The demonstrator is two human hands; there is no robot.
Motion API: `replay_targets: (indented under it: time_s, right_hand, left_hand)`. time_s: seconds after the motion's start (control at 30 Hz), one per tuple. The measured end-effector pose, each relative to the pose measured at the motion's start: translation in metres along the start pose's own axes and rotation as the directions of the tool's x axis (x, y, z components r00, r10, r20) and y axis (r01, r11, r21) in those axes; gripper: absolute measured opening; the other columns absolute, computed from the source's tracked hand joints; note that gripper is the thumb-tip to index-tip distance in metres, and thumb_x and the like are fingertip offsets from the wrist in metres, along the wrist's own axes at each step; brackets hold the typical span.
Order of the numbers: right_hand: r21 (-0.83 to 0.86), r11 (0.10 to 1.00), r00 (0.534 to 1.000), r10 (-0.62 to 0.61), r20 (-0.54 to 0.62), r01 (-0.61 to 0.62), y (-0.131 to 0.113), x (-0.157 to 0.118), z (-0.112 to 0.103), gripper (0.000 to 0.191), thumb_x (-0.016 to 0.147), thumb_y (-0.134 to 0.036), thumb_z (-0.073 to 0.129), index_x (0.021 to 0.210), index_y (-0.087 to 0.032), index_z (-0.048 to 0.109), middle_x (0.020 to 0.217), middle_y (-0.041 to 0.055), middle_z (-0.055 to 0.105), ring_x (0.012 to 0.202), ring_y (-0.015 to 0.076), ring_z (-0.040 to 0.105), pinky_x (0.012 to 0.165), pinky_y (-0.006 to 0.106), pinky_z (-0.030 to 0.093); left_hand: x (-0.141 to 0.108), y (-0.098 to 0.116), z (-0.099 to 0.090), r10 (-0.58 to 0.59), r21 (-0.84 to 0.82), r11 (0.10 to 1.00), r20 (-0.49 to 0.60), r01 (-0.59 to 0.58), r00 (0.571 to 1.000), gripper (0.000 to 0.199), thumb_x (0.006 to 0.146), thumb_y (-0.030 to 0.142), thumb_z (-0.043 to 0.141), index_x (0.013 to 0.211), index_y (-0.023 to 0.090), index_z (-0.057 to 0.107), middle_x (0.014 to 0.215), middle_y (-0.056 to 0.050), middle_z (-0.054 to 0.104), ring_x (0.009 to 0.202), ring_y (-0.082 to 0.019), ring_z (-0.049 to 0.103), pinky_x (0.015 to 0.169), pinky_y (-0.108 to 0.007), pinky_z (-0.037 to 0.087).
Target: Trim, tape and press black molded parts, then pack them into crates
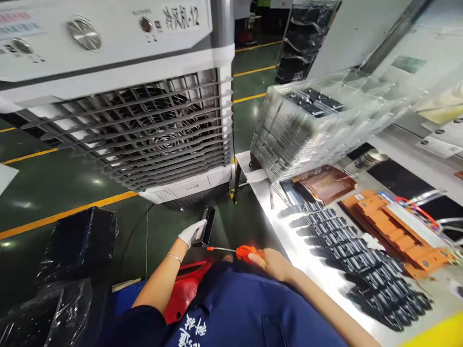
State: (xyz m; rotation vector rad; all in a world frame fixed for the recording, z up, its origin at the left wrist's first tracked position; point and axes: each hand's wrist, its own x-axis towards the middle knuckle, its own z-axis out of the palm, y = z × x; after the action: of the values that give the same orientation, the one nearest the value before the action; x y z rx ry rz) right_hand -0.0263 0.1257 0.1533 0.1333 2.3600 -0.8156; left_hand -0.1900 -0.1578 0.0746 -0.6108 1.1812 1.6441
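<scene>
At the far left, a dark, boxy bundle wrapped in shiny clear plastic [81, 241] lies on the dark green floor [133, 236], below a large white air cooler with a grey slatted grille [162, 130]. Further right, a glossy red seat [184, 291] shows beside the person's lap. Just above it, the left hand in a white glove [191, 234] has its fingers closed around a black, rectangular, box-like part [208, 226], held tilted over the lap. The orange tip of a thin metal-shafted tool with a bright orange handle [246, 253] is at the part's lower end; whether they touch, I cannot tell. The bare right hand [270, 262] wraps its fingers around that handle, near a white worktable [307, 274]. On the table stand stacked clear plastic trays [285, 135], then rows of small black moulded pieces [350, 250] and, rightmost, an orange stepped block-like fixture [401, 226].
</scene>
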Motion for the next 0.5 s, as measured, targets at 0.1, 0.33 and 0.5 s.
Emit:
replay_targets:
  time_s: [0.1, 0.33, 0.5]
  right_hand:
    - [0.022, 0.984, 0.975, 0.178, -0.131, -0.177, -0.001, 0.005, -0.009, 0.066, 0.094, -0.063, 0.018, 0.085, -0.019, 0.065, 0.08, 0.0093, 0.068, 0.073, 0.0214, 0.063, 0.062, 0.028, 0.038]
    - [0.071, 0.973, 0.967, 0.226, -0.119, -0.219, 0.002, -0.006, -0.007, 0.065, 0.093, -0.065, 0.02, 0.087, -0.019, 0.066, 0.077, 0.009, 0.068, 0.071, 0.0214, 0.063, 0.06, 0.028, 0.037]
    - [0.026, 0.994, 0.993, 0.107, -0.048, -0.106, -0.013, -0.007, 0.002, 0.063, 0.091, -0.068, 0.027, 0.079, -0.02, 0.066, 0.074, 0.0066, 0.067, 0.068, 0.019, 0.061, 0.061, 0.026, 0.036]
  left_hand:
    - [-0.004, 0.004, 0.006, -0.089, 0.091, 0.992, 0.035, 0.086, 0.995, 0.018, 0.081, 0.022, 0.066, 0.093, 0.009, 0.064, 0.071, -0.005, 0.071, 0.06, -0.015, 0.066, 0.063, -0.024, 0.053]
    - [0.0, 0.021, 0.009, -0.112, 0.114, 0.987, -0.03, 0.115, 0.993, 0.034, 0.088, 0.041, 0.057, 0.089, 0.008, 0.063, 0.064, -0.006, 0.068, 0.054, -0.016, 0.064, 0.056, -0.026, 0.053]
    - [0.002, 0.035, -0.006, 0.054, 0.081, 0.995, -0.016, -0.053, 0.998, 0.039, 0.09, 0.045, 0.052, 0.102, 0.008, 0.059, 0.063, -0.003, 0.064, 0.047, -0.011, 0.06, 0.046, -0.02, 0.05]
